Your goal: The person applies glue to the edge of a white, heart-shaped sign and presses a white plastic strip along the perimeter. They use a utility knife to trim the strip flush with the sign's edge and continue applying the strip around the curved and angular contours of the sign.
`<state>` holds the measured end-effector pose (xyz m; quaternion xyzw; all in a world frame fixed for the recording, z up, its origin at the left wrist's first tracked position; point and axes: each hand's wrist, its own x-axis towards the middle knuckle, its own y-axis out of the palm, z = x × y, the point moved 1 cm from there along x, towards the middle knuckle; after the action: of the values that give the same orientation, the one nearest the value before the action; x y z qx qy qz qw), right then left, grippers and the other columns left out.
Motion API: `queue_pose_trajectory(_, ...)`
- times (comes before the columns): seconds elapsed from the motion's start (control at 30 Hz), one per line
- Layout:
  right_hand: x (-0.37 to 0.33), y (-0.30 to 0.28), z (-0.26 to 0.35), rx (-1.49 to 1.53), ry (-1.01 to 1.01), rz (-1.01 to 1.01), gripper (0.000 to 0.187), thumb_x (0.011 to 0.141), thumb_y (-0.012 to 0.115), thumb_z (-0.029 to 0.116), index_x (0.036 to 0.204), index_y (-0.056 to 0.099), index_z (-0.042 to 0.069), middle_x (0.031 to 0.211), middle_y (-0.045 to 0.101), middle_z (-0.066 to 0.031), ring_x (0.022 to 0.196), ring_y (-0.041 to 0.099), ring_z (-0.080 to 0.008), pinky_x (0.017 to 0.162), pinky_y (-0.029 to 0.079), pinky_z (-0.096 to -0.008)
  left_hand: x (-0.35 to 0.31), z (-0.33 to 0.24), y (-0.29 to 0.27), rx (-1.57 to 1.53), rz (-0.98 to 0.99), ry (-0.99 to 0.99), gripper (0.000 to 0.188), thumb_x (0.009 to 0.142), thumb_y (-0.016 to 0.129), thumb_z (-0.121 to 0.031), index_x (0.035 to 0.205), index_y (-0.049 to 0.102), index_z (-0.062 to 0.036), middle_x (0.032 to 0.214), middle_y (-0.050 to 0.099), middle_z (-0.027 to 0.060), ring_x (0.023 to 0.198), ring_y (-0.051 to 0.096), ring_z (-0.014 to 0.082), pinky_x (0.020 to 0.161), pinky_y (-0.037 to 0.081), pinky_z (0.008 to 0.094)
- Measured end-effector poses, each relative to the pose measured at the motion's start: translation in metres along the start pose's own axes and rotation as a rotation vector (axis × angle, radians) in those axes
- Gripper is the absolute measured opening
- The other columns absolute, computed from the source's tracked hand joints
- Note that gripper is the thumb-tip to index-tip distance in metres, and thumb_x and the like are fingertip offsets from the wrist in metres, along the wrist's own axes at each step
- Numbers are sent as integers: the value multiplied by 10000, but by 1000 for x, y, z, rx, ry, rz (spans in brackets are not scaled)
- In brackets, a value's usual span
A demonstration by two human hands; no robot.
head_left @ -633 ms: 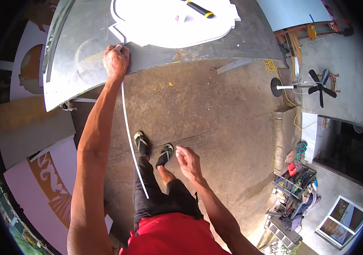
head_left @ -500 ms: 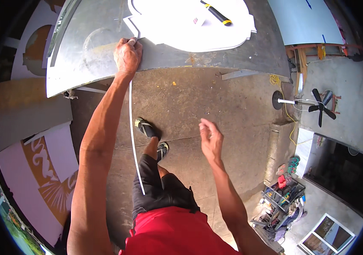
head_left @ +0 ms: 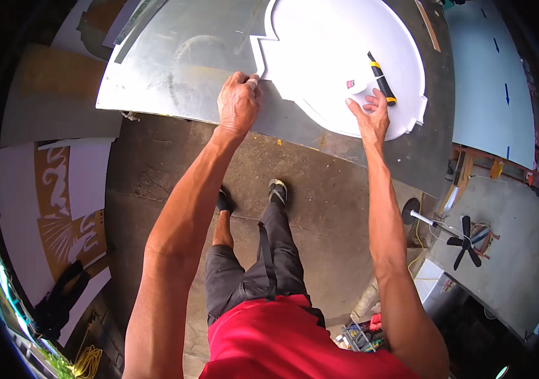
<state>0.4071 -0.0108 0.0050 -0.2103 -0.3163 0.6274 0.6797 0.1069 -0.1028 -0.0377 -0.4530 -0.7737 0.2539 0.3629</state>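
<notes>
A large white rounded panel (head_left: 345,38) with a narrow raised white edging strip (head_left: 258,55) along its outline lies on the grey metal tabletop (head_left: 209,66). My left hand (head_left: 239,104) is closed, its thumb and fingers pinching the strip by the panel's angled left corner. Over the panel's near right part, my right hand (head_left: 373,121) has thumb and fingers apart around the near end of a small white object with a red mark (head_left: 356,87), perhaps a small bottle. Contact with it cannot be made out. A black and yellow utility knife (head_left: 382,80) lies just beyond those fingers.
The table's curved near edge crosses in front of me. A light blue sheet (head_left: 493,82) lies to the right, above a black fan (head_left: 465,242) on a white stand. White and brown cut-out panels (head_left: 54,183) lean at the left. Yellow cord (head_left: 88,361) lies coiled at lower left.
My right hand has risen from over the floor to the small white object on the panel. My left hand still grips the strip; its long hanging tail is no longer visible. My view has shifted.
</notes>
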Motion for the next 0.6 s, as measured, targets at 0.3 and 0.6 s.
queue_pose_trajectory(0.3, 62, 9, -11, -136, -141, -38, 346, 837, 832, 337, 972, 773, 24, 807, 675, -83, 718, 666, -224, 693, 526, -390, -16, -27, 7, 120, -208, -150, 176, 861, 765, -113, 1030, 806, -89, 951, 719, 80, 863, 680, 279, 774, 540, 400)
queue_pose_trajectory(0.6, 230, -30, -112, -156, -62, 29, 358, 847, 813, 359, 975, 775, 27, 816, 749, -65, 735, 704, -218, 742, 543, -381, -10, -36, 9, 175, -287, -243, 161, 853, 798, -147, 1008, 814, -107, 938, 731, 70, 856, 680, 264, 780, 537, 386)
